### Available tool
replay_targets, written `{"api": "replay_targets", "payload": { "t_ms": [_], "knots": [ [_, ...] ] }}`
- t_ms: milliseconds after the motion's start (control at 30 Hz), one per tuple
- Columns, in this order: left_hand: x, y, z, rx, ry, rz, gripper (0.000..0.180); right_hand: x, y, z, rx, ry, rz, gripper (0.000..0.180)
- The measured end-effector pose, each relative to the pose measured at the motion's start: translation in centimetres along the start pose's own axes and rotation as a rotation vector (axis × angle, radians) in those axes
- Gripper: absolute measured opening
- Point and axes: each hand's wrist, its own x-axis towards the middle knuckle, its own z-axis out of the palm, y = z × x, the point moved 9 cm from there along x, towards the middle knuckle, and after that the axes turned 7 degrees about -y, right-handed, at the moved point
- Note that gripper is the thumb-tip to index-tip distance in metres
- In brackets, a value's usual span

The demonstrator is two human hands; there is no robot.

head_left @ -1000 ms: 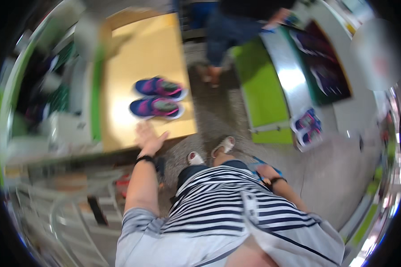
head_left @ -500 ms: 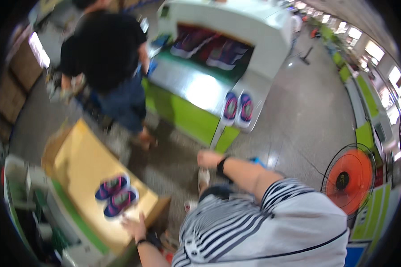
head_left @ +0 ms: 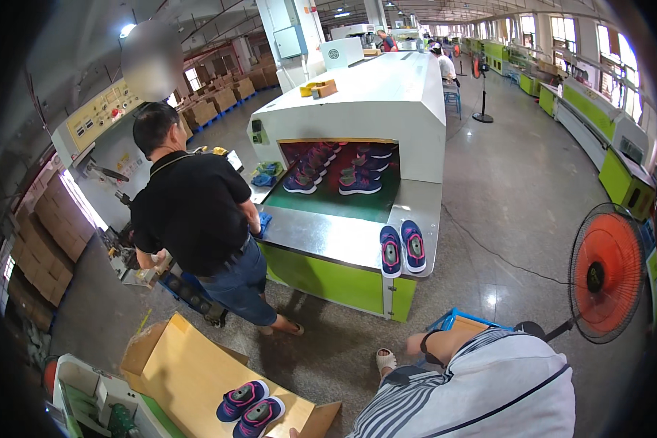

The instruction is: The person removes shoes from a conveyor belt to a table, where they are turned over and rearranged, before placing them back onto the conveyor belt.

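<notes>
A pair of navy sneakers with pink trim [head_left: 259, 415] rests on a tan board-like tray [head_left: 179, 372] at the lower left. Only a fingertip-sized bit of my left hand [head_left: 293, 433] shows at the bottom edge, just right of those sneakers. My right hand [head_left: 416, 344], with a dark band at its wrist, hangs beside my body near a blue crate [head_left: 469, 318]; its fingers are hidden. A second matching pair of sneakers [head_left: 391, 253] stands on the near right corner of the metal table [head_left: 321, 228].
Rows of similar sneakers [head_left: 360, 182] sit on the green belt inside the white tunnel machine [head_left: 350, 117]. A person in a black shirt [head_left: 193, 212] stands at its left. An orange fan [head_left: 606, 274] stands at right, a grey-green machine [head_left: 117, 394] at lower left.
My view has tilted up and shifted, so the machine and aisle show more fully. My left hand, spread beside the sneakers before, has almost left the picture. My right hand sits lower, near my body.
</notes>
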Motion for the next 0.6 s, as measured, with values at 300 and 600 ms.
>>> {"api": "replay_targets", "payload": {
  "t_ms": [300,600],
  "knots": [
    [1.7,-1.8,1.3,-0.016,0.176,-0.031,0.123,-4.1,-5.5,-7.3,0.392,0.230,-0.104,0.032],
    [-0.9,-0.2,-0.6,-0.056,0.059,0.028,0.124,-0.9,-0.6,-0.7,0.164,0.207,-0.096,0.021]
  ]
}}
